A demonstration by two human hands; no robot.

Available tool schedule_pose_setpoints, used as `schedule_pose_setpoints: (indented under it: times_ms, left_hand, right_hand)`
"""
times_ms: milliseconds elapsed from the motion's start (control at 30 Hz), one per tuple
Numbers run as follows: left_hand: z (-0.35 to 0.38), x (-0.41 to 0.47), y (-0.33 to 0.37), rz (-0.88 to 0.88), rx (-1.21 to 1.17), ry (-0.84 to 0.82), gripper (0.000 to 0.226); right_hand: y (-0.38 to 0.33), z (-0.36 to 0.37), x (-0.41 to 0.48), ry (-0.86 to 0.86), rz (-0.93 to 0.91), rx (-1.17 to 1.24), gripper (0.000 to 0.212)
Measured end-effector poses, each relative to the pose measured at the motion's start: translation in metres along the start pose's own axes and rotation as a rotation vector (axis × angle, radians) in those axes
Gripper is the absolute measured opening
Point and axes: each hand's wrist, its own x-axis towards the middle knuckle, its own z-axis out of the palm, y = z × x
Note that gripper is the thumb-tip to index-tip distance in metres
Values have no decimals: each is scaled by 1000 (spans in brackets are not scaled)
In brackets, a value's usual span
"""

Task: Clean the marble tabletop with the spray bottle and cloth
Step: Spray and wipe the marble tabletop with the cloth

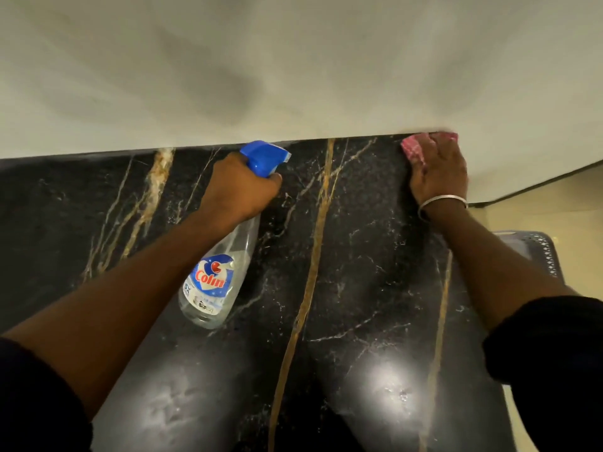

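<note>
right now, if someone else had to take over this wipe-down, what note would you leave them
Left hand: grips the spray bottle by its neck, held over the marble tabletop.
Right hand: pressed flat on the pink cloth at the far right corner, against the wall.
Done: cannot tell how much has been wiped; faint smears show on the near side.
Left: likely wipe from that corner across the top.

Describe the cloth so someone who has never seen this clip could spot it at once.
Start at the black, gold-veined marble tabletop and follow its far edge, against the pale wall, to the right corner. There the right hand, a silver bangle on its wrist, presses on the cloth. It is the only pink thing in view; the spray bottle is clear and blue.
</note>
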Motion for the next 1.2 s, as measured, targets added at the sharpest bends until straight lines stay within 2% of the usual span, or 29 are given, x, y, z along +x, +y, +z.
schedule_pose_setpoints:
  times_ms: [100, 167, 300, 533, 767, 867, 1000, 1200]
  left_hand:
    - [-16, -1, -18, -53, -17, 17, 20]
    - [-28, -5, -29, -71, 2, 19, 17]
    - [-60, -12, -49, -89, -1, 48, 18]
    - [-127, -18, -101, -109, -54, 44, 22]
    - [-161, -23, -145, -57, 27, 68, 23]
    - [-159, -21, -149, -25, 35, 57, 23]
    - [-142, -16, -140, -42, 59, 39, 21]
    - [-124, -15, -122, -53, 22, 77, 14]
  right_hand:
    - [-35, 10, -6, 28, 227, 26, 55]
    - [-69, 16, -12, 5, 262, 29, 56]
    - [-154, 38, -28, -21, 120, 0, 57]
    - [-296, 71, -59, -53, 74, 31, 57]
    - [-415, 95, -94, -142, -192, 6, 57]
    - [-417, 100, -97, -163, -331, -56, 56]
    - [-367, 89, -91, -146, -496, -31, 55]
    - [-260, 66, -60, -63, -274, -63, 56]
